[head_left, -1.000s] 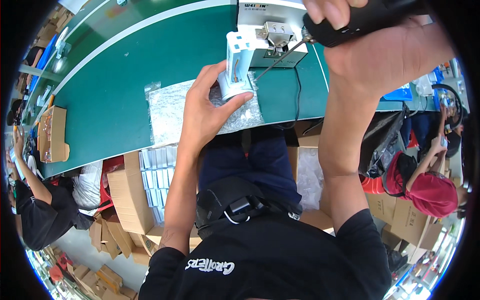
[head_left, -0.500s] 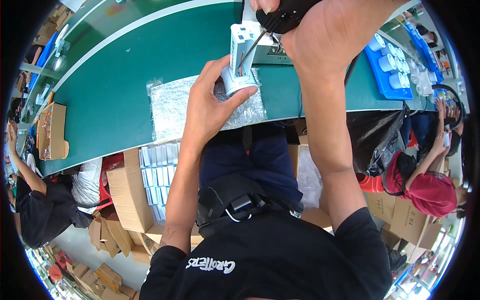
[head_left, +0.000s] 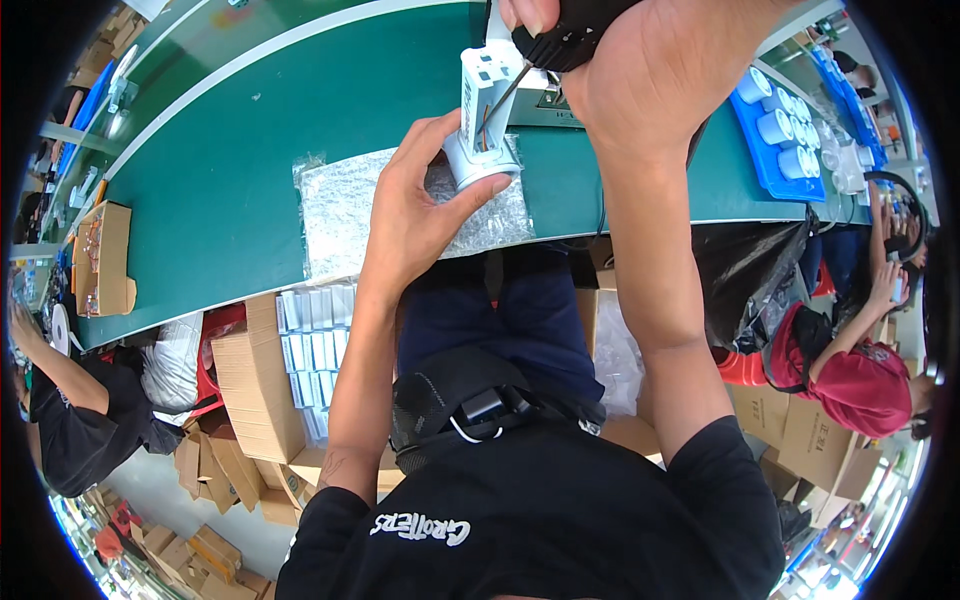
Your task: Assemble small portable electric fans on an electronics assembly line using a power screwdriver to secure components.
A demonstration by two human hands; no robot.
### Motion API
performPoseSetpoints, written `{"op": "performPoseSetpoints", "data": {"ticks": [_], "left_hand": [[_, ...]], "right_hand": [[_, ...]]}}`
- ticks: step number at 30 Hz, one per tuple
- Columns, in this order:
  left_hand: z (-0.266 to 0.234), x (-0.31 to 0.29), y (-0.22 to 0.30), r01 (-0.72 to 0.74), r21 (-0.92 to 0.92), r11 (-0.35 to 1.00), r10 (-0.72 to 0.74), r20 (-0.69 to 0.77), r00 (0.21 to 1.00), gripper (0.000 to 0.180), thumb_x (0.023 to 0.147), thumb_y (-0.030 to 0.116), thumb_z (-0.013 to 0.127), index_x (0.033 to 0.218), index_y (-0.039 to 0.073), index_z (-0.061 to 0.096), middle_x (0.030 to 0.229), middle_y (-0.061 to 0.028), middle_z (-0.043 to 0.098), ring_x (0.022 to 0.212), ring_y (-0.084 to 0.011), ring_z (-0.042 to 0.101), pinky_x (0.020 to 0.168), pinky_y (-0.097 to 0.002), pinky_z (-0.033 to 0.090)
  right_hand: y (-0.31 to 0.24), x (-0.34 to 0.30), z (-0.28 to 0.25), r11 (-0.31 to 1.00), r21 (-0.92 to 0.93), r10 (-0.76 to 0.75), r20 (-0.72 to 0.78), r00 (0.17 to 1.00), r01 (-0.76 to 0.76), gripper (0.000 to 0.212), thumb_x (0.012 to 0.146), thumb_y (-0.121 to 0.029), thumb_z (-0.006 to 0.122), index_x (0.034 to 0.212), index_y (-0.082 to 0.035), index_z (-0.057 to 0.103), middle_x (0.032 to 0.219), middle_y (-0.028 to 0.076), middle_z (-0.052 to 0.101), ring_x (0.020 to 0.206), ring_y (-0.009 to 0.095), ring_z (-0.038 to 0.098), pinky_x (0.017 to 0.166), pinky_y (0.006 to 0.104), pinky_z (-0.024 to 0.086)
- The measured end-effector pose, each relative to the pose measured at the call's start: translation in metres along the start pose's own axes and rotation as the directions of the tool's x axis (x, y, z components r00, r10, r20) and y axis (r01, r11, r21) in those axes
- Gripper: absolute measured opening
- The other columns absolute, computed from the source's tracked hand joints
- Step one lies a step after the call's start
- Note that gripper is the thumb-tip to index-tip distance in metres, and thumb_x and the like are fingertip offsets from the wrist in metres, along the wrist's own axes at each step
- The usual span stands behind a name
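A white plastic housing point(head_left: 470, 112) with a round base and an open upright column stands over a bubble-wrap sheet point(head_left: 345, 220). My left hand point(head_left: 415, 205) is closed around its base, thumb at the front and fingers behind. Thin wires show inside the column. My right hand point(head_left: 635, 95) grips a black electric screwdriver point(head_left: 575, 30) from above, its wrist bent. The long thin bit point(head_left: 507, 99) slants down and left into the column's open side. The bit's tip meets the inside near the wires; any screw there is too small to make out.
Behind the housing stands a grey box-shaped device point(head_left: 545, 112). A blue tray point(head_left: 748, 150) of white round parts lies on the green table point(head_left: 230, 190) at right. Cardboard boxes point(head_left: 258, 375) with white parts sit below the edge. Co-workers sit at both sides.
My hands, the housing and the screwdriver keep nearly the same pose, with only a tiny shift. At the far left a co-worker's hand has moved lower.
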State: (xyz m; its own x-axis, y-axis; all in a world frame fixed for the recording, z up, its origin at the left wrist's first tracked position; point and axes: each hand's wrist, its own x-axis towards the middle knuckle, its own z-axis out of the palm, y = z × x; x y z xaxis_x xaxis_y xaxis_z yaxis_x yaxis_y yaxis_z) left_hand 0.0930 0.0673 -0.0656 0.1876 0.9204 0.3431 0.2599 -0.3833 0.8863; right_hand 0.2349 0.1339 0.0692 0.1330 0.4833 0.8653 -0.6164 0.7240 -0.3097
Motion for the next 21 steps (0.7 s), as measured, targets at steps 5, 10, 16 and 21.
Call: {"op": "performPoseSetpoints", "data": {"ticks": [5, 10, 16, 21], "left_hand": [[-0.001, 0.001, -0.007, 0.001, -0.076, 0.997, 0.000, 0.018, 1.000, 0.063, 0.078, 0.012, 0.092, 0.132, -0.005, 0.064, 0.121, -0.0122, 0.067, 0.108, -0.0237, 0.066, 0.098, -0.0339, 0.051], [-0.001, 0.005, -0.003, 0.025, -0.105, 0.994, -0.021, 0.045, 0.999, 0.062, 0.078, 0.011, 0.092, 0.131, -0.006, 0.065, 0.122, -0.0117, 0.067, 0.108, -0.0223, 0.065, 0.097, -0.0328, 0.051], [-0.011, 0.005, -0.013, -0.119, -0.013, 0.993, 0.120, 0.022, 0.993, 0.061, 0.079, 0.013, 0.091, 0.131, -0.003, 0.064, 0.119, -0.0138, 0.066, 0.105, -0.0282, 0.066, 0.092, -0.0355, 0.053], [-0.008, 0.003, -0.010, -0.080, -0.080, 0.994, 0.085, 0.063, 0.994, 0.064, 0.081, 0.015, 0.089, 0.137, 0.000, 0.062, 0.122, -0.0147, 0.065, 0.107, -0.0316, 0.066, 0.094, -0.0367, 0.052]], "right_hand": [[0.009, -0.003, -0.004, 0.993, 0.120, -0.013, 0.014, 1.000, 0.011, 0.064, 0.104, -0.066, 0.051, 0.109, -0.002, 0.055, 0.061, 0.005, 0.053, 0.039, 0.011, 0.047, 0.036, 0.0255, 0.037], [0.009, -0.003, -0.005, 0.969, 0.243, -0.039, 0.030, 0.999, 0.031, 0.063, 0.105, -0.064, 0.052, 0.110, -0.002, 0.055, 0.062, 0.005, 0.054, 0.040, 0.011, 0.047, 0.036, 0.0256, 0.036], [0.012, 0.000, 0.010, 0.760, 0.628, 0.115, 0.124, 0.986, -0.168, 0.058, 0.106, -0.055, 0.058, 0.122, 0.000, 0.056, 0.076, 0.007, 0.062, 0.054, 0.012, 0.057, 0.050, 0.0252, 0.047], [-0.049, -0.006, -0.011, 0.916, -0.092, 0.378, -0.126, 0.917, -0.390, 0.088, 0.093, -0.087, 0.042, 0.126, -0.007, 0.053, 0.072, 0.005, 0.051, 0.051, 0.014, 0.048, 0.051, 0.0299, 0.041]]}}
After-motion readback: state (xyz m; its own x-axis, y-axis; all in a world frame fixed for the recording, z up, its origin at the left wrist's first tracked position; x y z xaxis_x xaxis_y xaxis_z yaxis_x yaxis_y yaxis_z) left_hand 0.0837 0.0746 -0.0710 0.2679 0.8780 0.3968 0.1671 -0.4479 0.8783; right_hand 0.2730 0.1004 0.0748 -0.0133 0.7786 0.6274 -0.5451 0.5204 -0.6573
